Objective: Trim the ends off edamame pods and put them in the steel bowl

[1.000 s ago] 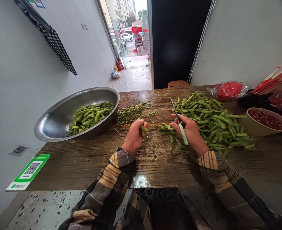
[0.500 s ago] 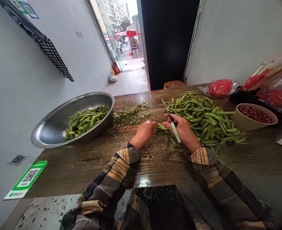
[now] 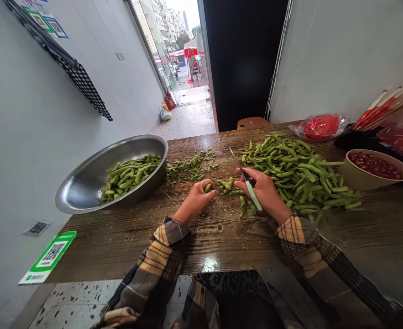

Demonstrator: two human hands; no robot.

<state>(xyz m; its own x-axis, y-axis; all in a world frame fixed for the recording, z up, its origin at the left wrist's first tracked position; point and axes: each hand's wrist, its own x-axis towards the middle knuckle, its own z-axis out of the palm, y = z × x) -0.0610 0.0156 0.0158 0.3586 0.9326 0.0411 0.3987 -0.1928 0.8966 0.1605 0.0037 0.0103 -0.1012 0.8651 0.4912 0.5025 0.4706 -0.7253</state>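
My left hand (image 3: pixel 195 200) is closed around green soybean pods (image 3: pixel 207 188), with one pod's end poking out by the thumb. More pods (image 3: pixel 226 185) lie between the two hands, just beyond my left fingertips. My right hand (image 3: pixel 265 191) grips a small knife with a pale green handle (image 3: pixel 253 195), its thin blade (image 3: pixel 236 158) pointing away and up to the left. Under and beside that hand, a few loose pods (image 3: pixel 243 206) rest on the wooden table (image 3: pixel 174 256). A big heap of pods (image 3: pixel 300 173) spreads to its right.
On the left a wide steel basin (image 3: pixel 81 183) stands tilted, with pods (image 3: pixel 131 176) inside. Trimmed scraps (image 3: pixel 187 164) are strewn beside it. At right are a bowl of dark red beans (image 3: pixel 374 176), a red wrapped package (image 3: pixel 321 127) and bundled sticks (image 3: pixel 375 109). A green code card (image 3: pixel 50 256) lies front left.
My left hand has drawn away from my right, to the left and slightly down, and now has a pod in its fingers. My right hand keeps the knife. The whole view has shifted slightly.
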